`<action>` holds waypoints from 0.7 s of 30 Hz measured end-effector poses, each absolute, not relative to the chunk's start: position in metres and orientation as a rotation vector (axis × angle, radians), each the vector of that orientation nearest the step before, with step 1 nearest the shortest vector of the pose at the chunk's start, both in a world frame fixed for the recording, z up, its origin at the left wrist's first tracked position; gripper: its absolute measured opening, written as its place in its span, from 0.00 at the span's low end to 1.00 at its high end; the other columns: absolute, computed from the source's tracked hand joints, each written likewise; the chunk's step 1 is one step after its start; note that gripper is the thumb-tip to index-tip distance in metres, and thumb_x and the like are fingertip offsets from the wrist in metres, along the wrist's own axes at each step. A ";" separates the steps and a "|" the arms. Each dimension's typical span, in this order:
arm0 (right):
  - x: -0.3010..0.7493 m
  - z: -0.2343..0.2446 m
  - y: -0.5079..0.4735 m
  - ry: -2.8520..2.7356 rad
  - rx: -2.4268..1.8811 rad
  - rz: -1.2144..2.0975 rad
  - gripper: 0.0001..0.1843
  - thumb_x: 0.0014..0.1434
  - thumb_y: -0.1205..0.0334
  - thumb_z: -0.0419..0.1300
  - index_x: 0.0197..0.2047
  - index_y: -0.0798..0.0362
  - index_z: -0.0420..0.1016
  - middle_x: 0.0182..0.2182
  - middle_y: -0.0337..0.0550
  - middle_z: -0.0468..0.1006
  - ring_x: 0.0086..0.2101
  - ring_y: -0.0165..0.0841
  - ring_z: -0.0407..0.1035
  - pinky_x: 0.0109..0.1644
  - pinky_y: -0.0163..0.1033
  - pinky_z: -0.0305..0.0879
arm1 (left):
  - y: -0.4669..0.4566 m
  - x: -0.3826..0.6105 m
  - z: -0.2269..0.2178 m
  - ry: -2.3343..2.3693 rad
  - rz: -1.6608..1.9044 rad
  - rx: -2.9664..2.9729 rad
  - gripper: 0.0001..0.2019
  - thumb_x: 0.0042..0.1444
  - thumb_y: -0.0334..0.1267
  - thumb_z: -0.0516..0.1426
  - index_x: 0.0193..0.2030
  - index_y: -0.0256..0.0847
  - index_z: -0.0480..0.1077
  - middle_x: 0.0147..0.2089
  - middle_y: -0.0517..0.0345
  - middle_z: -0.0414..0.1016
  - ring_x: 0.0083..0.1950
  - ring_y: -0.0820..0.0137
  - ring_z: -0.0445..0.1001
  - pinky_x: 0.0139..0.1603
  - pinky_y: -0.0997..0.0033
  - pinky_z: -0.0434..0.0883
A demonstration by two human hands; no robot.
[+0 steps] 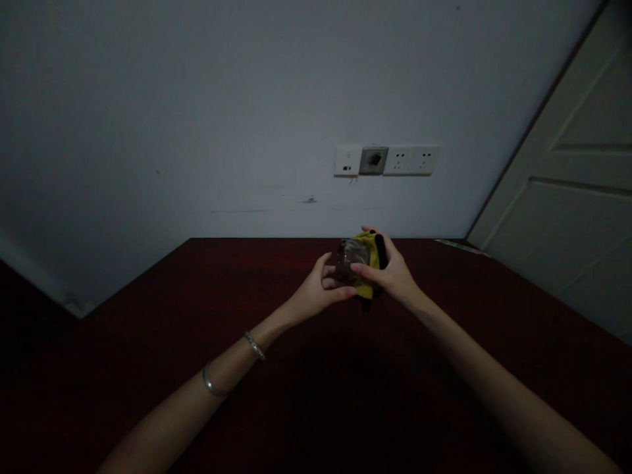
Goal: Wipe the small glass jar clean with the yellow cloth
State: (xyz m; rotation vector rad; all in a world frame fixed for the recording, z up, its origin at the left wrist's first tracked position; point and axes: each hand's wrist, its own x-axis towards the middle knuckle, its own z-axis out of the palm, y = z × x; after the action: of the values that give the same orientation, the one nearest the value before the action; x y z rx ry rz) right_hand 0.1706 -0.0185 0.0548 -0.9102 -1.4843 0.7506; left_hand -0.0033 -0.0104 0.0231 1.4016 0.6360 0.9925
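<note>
Above the dark red table, both hands meet at a clear, shiny container (349, 255) that looks like a glass or plastic cup. A yellow and black cloth (368, 284) lies against its right side. My left hand (320, 284) curls around the container from the left, with its thumb along the lower side. From the right, my right hand (394, 270) is closed on the cloth, its thumb pressing over the container. The dim light hides the container's details, and part of it is covered by fingers and cloth.
The dark red table (237, 283) runs back to a pale wall (222, 118). Sockets and a switch (388, 160) are set in the wall above the table. On the right stands a white panelled door (582, 210). A flat patterned strip (461, 247) lies at the table's back right edge.
</note>
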 end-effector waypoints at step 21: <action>0.164 0.061 -0.029 -1.728 -1.027 0.658 0.34 0.47 0.51 0.68 0.55 0.52 0.64 0.48 0.51 0.75 0.47 0.44 0.71 0.55 0.53 0.65 | -0.003 -0.003 0.020 0.581 1.200 1.426 0.37 0.33 0.33 0.71 0.52 0.37 0.61 0.52 0.45 0.72 0.47 0.62 0.75 0.48 0.61 0.74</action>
State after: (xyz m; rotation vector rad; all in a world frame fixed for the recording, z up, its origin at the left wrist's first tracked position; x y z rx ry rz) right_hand 0.1636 -0.0291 0.0608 -1.0269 -1.7282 0.6584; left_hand -0.0033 -0.0028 0.0204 1.4265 0.5814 1.1997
